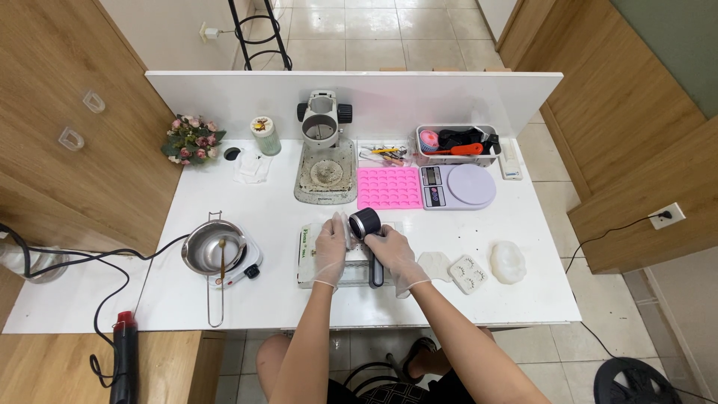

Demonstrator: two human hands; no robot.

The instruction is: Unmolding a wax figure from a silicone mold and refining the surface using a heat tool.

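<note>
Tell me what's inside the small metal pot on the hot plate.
A wooden-handled stirrer stands inside the metal pot, leaning on its rim. The bottom looks bare and shiny; any thin residue is too small to tell.

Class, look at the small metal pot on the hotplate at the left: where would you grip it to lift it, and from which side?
Grip the pot by its long wire handle, coming from the near table edge. The handle sticks out toward the person, well off the hotplate, while the bowl itself sits on the burner.

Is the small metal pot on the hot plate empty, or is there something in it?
Not empty of tools: the metal pot on the hot plate holds a thin stick leaning on its rim. Whether liquid or wax lies inside, cannot tell.
</note>
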